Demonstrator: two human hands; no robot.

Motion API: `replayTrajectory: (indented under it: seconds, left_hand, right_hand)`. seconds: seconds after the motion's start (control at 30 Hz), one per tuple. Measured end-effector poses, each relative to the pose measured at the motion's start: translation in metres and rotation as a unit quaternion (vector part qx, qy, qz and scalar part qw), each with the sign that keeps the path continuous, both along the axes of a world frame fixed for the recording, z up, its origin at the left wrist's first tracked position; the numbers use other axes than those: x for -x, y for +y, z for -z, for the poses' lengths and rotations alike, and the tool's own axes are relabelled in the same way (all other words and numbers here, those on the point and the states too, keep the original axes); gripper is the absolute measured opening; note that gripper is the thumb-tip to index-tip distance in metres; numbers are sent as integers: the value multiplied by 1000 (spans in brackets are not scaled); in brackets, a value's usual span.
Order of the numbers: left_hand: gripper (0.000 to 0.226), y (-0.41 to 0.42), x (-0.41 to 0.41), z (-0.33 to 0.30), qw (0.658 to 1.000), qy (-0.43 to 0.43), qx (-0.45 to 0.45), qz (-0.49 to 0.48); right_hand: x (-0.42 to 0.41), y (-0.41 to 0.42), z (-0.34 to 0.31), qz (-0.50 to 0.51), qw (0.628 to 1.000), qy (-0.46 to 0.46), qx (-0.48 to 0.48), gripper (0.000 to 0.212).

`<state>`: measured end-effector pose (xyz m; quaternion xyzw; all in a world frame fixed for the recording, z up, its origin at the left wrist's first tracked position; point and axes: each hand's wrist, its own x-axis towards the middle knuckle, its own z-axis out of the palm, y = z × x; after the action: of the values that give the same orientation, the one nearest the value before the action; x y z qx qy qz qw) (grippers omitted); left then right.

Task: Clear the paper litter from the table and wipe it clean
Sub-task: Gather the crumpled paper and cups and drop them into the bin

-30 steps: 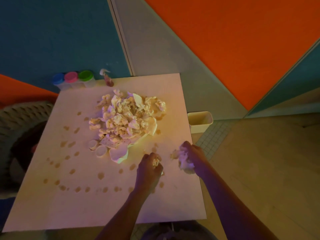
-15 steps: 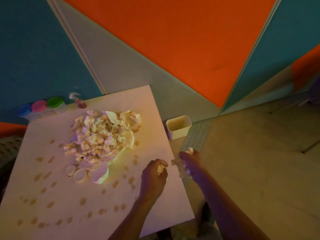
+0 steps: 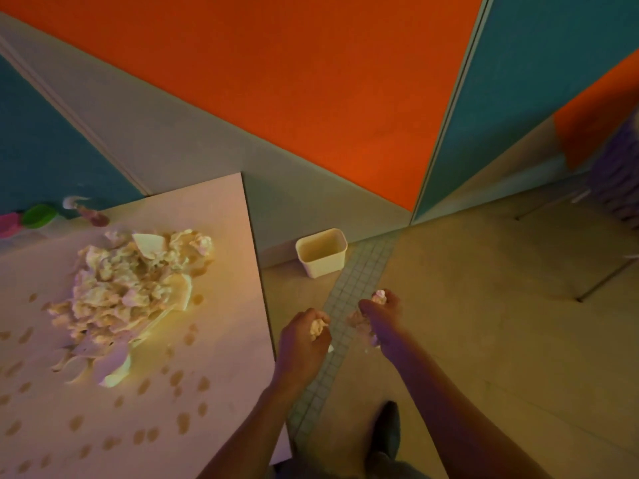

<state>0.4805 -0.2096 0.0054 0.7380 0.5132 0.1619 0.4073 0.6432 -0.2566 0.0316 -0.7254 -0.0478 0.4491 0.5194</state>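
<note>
A heap of crumpled white paper litter [image 3: 131, 288] lies on the pale table [image 3: 207, 392], whose top carries several brown stain spots. My left hand [image 3: 304, 344] grips a crumpled paper wad [image 3: 318, 328] just past the table's right edge, above the floor. My right hand [image 3: 382, 319] holds more crumpled paper [image 3: 379, 297] further right, also over the floor. A small white bin [image 3: 321, 252] stands on the floor by the wall, beyond both hands.
A spray bottle [image 3: 86, 210] and lidded tubs with green [image 3: 39, 214] and pink [image 3: 8, 224] lids stand at the table's far edge. A tiled strip [image 3: 345, 305] runs across the floor. My shoe [image 3: 387, 430] is below. Orange and teal wall panels rise behind.
Both hands have moved right, off the table and out over the floor, still holding paper. The view has swung right, bringing the bin nearer the middle.
</note>
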Motion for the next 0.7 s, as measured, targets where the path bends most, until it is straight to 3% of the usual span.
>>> replayTrajectory:
  seconds: [0.3, 0.7]
  left_hand:
    - [15, -4, -61, -6, 1000, -11, 25, 3]
    - [13, 91, -114, 21, 999, -3, 5, -33]
  right_hand:
    - [-58, 17, 16, -7, 999, 47, 4, 17]
    - [-119, 125, 22, -49, 998, -27, 15, 16]
